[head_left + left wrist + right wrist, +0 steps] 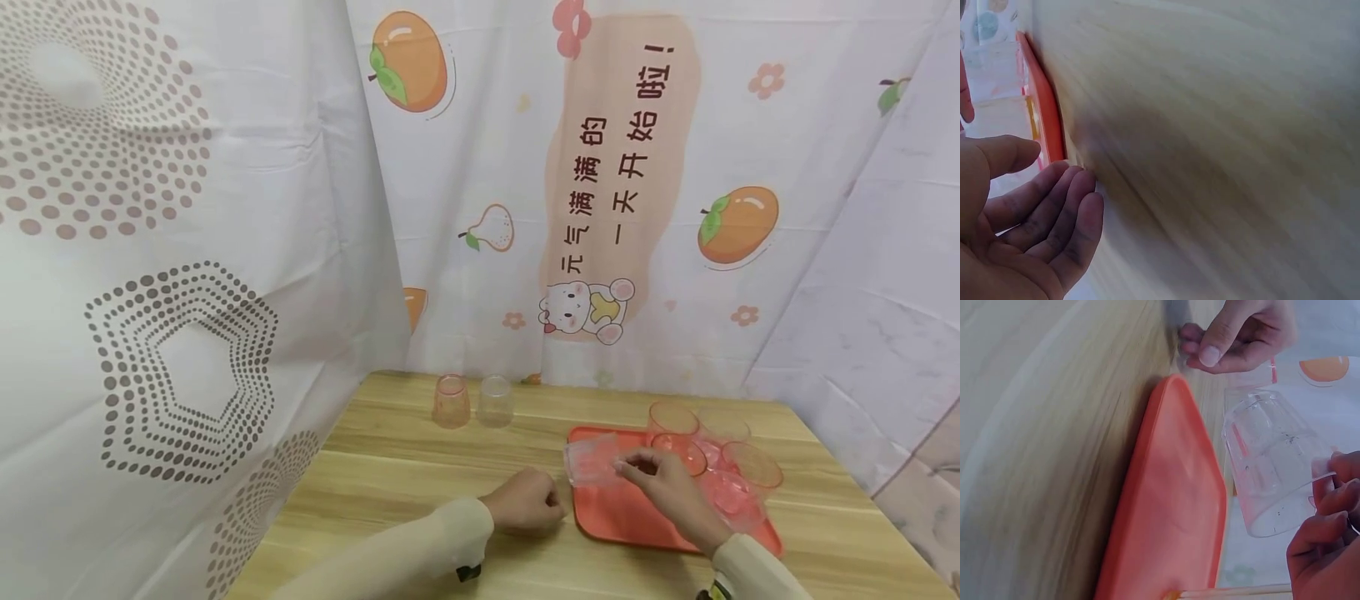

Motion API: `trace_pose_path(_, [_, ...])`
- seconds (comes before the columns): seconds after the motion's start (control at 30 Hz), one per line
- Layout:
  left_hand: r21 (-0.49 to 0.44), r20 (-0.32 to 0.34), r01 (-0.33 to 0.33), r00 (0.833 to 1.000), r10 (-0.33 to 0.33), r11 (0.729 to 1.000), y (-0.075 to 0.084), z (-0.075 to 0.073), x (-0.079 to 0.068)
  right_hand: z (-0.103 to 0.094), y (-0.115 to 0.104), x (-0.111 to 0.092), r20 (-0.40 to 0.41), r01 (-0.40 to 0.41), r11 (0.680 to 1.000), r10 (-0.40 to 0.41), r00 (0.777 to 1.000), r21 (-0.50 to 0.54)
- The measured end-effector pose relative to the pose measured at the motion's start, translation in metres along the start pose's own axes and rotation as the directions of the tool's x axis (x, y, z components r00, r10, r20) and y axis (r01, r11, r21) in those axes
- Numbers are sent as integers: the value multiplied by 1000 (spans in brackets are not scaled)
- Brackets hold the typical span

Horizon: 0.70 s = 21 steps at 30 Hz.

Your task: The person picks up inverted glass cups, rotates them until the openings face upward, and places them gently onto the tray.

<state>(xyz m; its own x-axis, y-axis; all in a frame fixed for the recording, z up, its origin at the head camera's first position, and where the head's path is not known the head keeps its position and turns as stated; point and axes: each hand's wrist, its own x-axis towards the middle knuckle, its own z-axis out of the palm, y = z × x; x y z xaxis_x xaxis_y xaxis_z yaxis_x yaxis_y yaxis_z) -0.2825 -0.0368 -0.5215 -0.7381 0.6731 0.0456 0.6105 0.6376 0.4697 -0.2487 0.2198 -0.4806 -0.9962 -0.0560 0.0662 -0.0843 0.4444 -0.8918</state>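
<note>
My right hand (667,492) pinches the rim of a clear plastic cup (591,461) between thumb and fingers. In the right wrist view this cup (1272,462) is tilted on its side, with its base pointing away from the hand, over the red tray (622,517). Left of the tray, my left hand (525,502) is close over the table. Its fingers (1079,219) are loosely curled and hold nothing. Several pink and clear cups, among them a pink cup (672,421), stand mouth up at the right part of the tray.
At the back left of the wood-grain table (390,475) a pink cup (452,404) and a clear cup (495,404) stand side by side, upside down. Printed white curtains (465,292) hang behind the table and along its sides.
</note>
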Motion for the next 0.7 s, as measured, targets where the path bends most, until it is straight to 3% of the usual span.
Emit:
trace_pose_path(0.4, [4, 4, 10, 1000, -10, 1000, 9, 9, 14, -9, -6, 13, -30, 159, 961, -170, 985, -226])
trace_pose_path(0.7, [59, -29, 2, 1000, 0, 998, 14, 16, 23, -14, -2, 22, -79, 314, 874, -367, 927, -370])
